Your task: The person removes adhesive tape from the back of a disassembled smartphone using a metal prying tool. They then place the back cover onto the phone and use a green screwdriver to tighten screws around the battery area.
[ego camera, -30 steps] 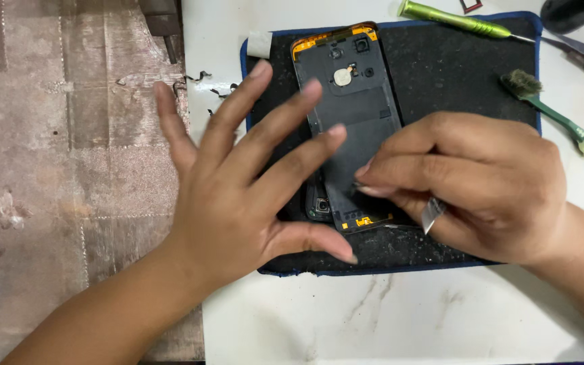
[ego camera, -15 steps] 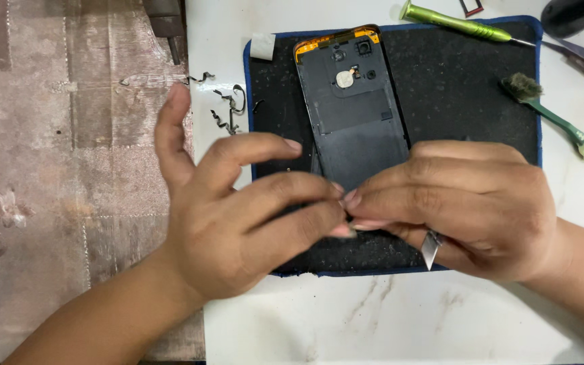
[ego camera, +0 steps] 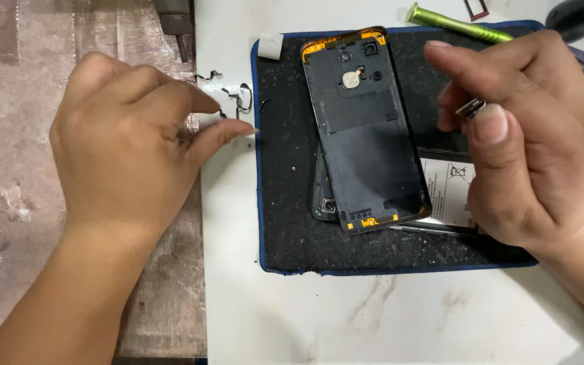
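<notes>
— What did we have on the white marble counter (ego camera: pixel 346 318)?

— A black work mat (ego camera: pixel 292 223), with the phone's back cover (ego camera: pixel 366 135) lying loose and skewed across the opened phone body (ego camera: pixel 451 192) at the mat's middle.

— And our hands?

— Our right hand (ego camera: pixel 532 142) hovered over the mat's right side, grip clenched on a small metal pick (ego camera: pixel 471 107). Our left hand (ego camera: pixel 119 142), off the mat's left edge, was loosely curled, holding nothing.

— Best handling?

— We judged it wise to lift the cover flat, never twisting.
</notes>
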